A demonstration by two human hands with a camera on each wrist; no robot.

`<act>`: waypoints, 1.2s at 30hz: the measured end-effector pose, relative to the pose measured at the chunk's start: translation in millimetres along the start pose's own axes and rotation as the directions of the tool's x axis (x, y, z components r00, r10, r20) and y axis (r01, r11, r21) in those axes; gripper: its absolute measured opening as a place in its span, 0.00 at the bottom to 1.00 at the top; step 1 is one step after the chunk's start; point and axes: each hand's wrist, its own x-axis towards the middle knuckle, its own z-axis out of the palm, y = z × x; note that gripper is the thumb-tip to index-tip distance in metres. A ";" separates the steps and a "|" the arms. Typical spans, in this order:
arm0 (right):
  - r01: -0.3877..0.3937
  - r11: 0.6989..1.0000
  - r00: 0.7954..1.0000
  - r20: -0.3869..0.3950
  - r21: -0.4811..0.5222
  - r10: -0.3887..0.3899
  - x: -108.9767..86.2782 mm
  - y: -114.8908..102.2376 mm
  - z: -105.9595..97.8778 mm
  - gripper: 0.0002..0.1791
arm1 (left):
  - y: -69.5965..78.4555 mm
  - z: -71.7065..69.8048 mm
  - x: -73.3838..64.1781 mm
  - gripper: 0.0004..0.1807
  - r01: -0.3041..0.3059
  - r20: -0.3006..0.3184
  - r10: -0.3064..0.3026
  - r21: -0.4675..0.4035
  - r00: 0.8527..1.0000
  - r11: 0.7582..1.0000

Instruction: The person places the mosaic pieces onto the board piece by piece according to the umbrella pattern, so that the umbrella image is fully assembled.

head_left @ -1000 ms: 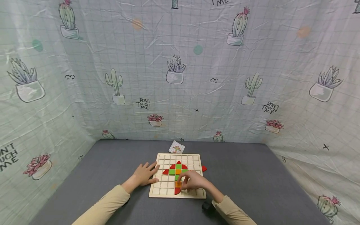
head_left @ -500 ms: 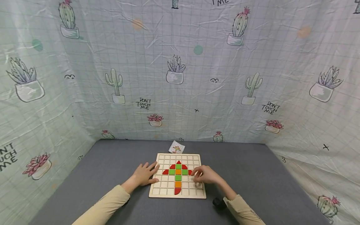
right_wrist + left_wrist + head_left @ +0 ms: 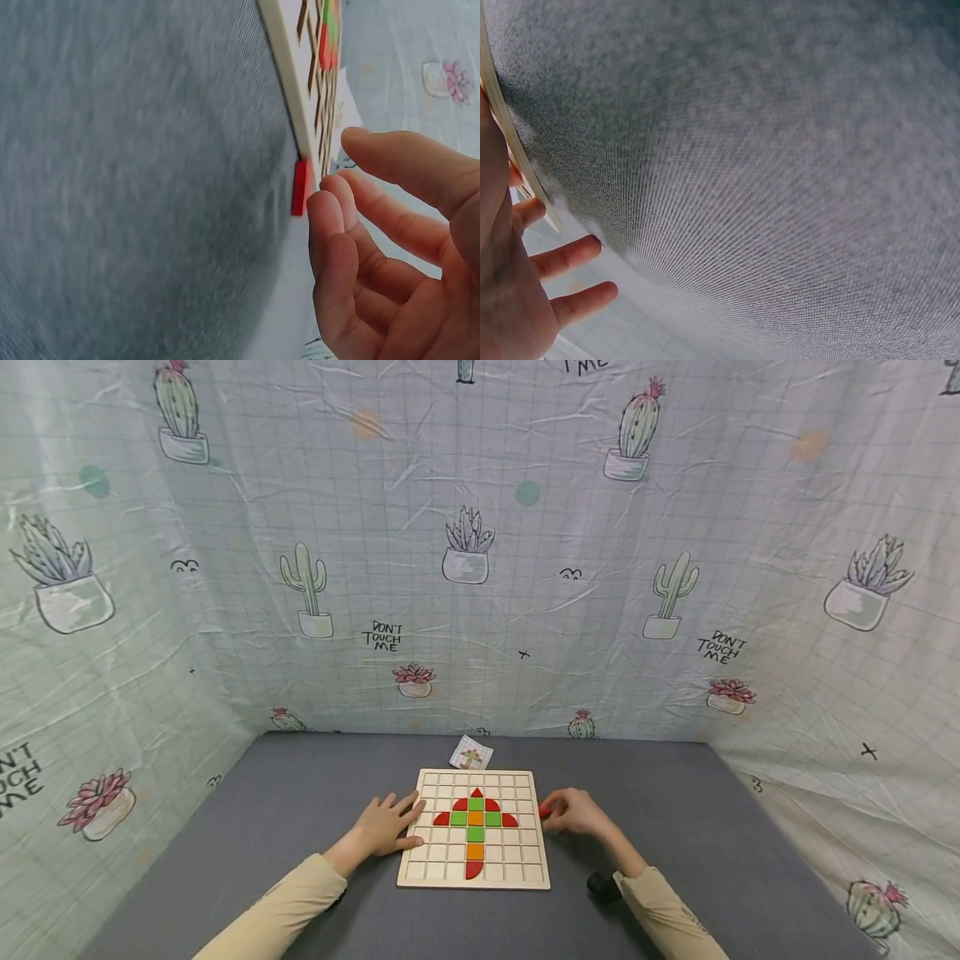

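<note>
A pale wooden grid board (image 3: 513, 852) lies on the grey table, with red, green and orange tiles set in its middle as a plane-like figure. My left hand (image 3: 384, 825) rests along the board's left edge, fingers spread; the left wrist view shows those fingers (image 3: 566, 257) by the board's rim (image 3: 514, 142). Beside the board's right edge, my right hand (image 3: 576, 812) is right at a loose red tile (image 3: 543, 811), partly covered by the fingers. In the right wrist view the thumb and fingertips (image 3: 326, 214) stand apart, close to that red tile (image 3: 299, 187).
Behind the board lies a small white card (image 3: 467, 748) printted with a similar coloured figure. The grey tabletop (image 3: 337, 777) reaches back to a cactus-printed curtain (image 3: 480, 610). A black device (image 3: 602, 887) sits at the right wrist.
My right hand has moved from over the lower tiles, off the board, to the loose red tile on the right. The left hand stays where it was.
</note>
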 end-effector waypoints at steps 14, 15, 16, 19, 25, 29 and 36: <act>-0.133 0.989 0.990 -0.053 -0.066 0.130 9.8 7.2 -5.8 0.16 | 4.2 -5.7 -1.7 0.35 -0.001 0.001 0.001 0.013 1.000 1.000; -0.143 0.987 0.989 -0.060 -0.076 0.138 11.0 7.6 -5.1 0.16 | 4.5 -6.2 -1.7 0.34 0.000 0.001 0.000 0.012 1.000 1.000; -0.150 0.985 0.987 -0.064 -0.081 0.145 12.2 8.2 -4.7 0.17 | 4.8 -6.5 -1.7 0.34 0.001 0.002 -0.001 0.013 1.000 1.000; -0.166 0.982 0.985 -0.065 -0.090 0.161 16.1 11.5 -3.6 0.17 | 5.3 -6.7 -1.3 0.35 0.001 0.003 -0.001 0.009 1.000 1.000; -0.156 0.983 0.988 -0.029 -0.091 0.154 21.4 16.2 -2.5 0.19 | 5.5 -5.8 -1.5 0.35 -0.002 0.007 0.002 -0.001 1.000 1.000; -0.160 0.981 0.987 -0.028 -0.113 0.157 21.1 12.5 -1.1 0.20 | 4.9 -5.0 -1.3 0.35 -0.001 0.007 0.001 0.001 1.000 1.000; -0.159 0.976 0.987 -0.050 -0.150 0.153 24.7 14.1 2.7 0.19 | 4.5 -3.5 -1.5 0.35 0.012 0.014 -0.012 0.001 1.000 1.000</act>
